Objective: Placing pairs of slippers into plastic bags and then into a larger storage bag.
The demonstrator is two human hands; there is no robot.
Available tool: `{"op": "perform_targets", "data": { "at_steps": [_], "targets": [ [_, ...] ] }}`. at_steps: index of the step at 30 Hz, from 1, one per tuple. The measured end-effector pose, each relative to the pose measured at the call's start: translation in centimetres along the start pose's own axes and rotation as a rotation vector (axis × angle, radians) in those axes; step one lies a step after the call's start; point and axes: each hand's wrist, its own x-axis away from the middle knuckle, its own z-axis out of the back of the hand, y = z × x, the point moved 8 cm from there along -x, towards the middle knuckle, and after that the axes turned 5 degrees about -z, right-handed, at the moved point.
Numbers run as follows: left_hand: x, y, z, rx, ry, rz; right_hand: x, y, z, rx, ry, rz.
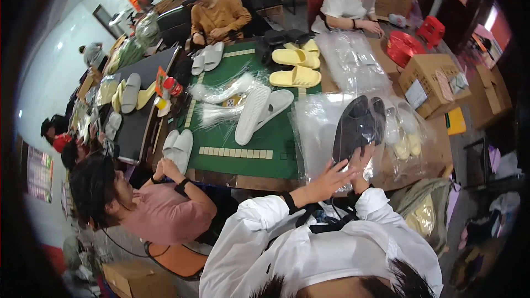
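A pair of black slippers [356, 124] lies in or under a clear plastic bag [314, 138] at the right of the table, heels toward me. My right hand [362, 164] is at the heel end, fingers closed over the slippers; its thumb is hidden. Close beside it, my left hand [330, 180] has its fingers stretched out toward the right wrist and bag edge, holding nothing I can see. Bagged white and yellow slippers [406, 127] lie just right of the black pair.
White slippers [259, 113] lie on the green mat [221, 157] among several tiles [236, 153]. Yellow slippers [295, 77] and stacked clear bags [353, 63] are farther back. A cardboard box [433, 83] and red basin [403, 48] stand at right. A co-worker [165, 204] sits at my left.
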Motion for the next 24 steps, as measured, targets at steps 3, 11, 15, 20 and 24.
{"op": "perform_targets", "data": {
  "at_steps": [3,11,15,20,24],
  "targets": [
    [0.8,0.7,-1.6,0.128,0.011,0.070,-3.8,-4.5,1.6,-0.329,0.003,-0.219],
    [2.1,-1.3,3.1,0.012,0.019,-0.144,-6.7,-5.3,5.8,-0.437,0.036,-0.364],
    [6.8,-17.2,9.6,-0.340,0.065,0.524,-3.9,-0.3,7.6,-0.119,-0.091,-0.425],
    [22.3,-33.1,11.7,-0.433,0.025,1.481,-1.7,-0.1,11.0,-0.321,0.048,-0.458],
    [28.5,-37.9,9.7,0.047,0.074,1.557,-1.4,0.1,12.6,-0.486,0.131,-0.532]
  ]
}}
